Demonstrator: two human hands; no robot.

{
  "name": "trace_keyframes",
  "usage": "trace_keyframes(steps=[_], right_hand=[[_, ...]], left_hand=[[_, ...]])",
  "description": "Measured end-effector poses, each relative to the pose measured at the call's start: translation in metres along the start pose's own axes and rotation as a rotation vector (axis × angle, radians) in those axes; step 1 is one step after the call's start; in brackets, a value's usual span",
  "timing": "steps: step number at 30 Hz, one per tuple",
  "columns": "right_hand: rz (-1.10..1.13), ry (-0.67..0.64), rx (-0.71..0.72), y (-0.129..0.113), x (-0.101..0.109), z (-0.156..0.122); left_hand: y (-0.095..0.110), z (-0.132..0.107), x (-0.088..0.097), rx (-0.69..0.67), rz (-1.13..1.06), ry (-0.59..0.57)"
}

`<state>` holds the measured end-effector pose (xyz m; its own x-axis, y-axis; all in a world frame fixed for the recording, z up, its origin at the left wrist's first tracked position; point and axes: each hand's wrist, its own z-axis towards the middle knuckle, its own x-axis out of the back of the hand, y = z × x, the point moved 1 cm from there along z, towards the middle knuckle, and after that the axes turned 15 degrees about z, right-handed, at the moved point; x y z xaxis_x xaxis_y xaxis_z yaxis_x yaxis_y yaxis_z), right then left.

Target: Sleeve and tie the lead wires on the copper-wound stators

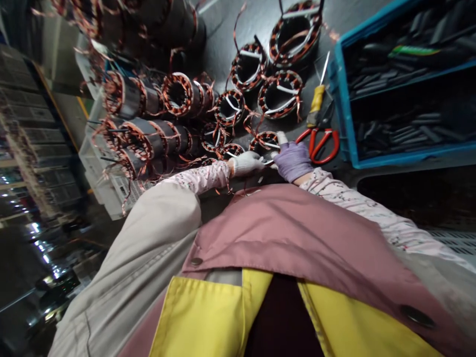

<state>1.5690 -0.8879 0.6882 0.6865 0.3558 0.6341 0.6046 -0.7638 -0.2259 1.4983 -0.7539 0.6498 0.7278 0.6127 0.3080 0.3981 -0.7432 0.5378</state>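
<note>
A motor stator with copper windings and a white sleeve across its opening stands at the table's near side, between my hands. My left hand, in a white glove, is at its near left, fingers closed together by a small white piece. What they pinch is too small to make out. In a purple glove with bare-white fingertips, my right hand grips the stator's right rim, one finger along the edge. Right of it lie red-handled scissors and a yellow-handled screwdriver.
Several upright stators stand beyond my hands, loose wire ends sticking out. More stators lie stacked on their sides at left, by a white plastic crate. At right, a blue divided bin holds dark short tube pieces.
</note>
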Motion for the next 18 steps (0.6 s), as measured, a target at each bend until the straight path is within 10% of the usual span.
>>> trace_keyframes(steps=[7,18], right_hand=[[0.090,0.031,-0.042,-0.002,-0.008,0.006],[0.259,0.237,-0.006,0.008,-0.032,0.017]], left_hand=[[-0.019,-0.005,0.030,-0.236,0.519,-0.016],[0.018,0.006,0.019,-0.127,0.350,0.036]])
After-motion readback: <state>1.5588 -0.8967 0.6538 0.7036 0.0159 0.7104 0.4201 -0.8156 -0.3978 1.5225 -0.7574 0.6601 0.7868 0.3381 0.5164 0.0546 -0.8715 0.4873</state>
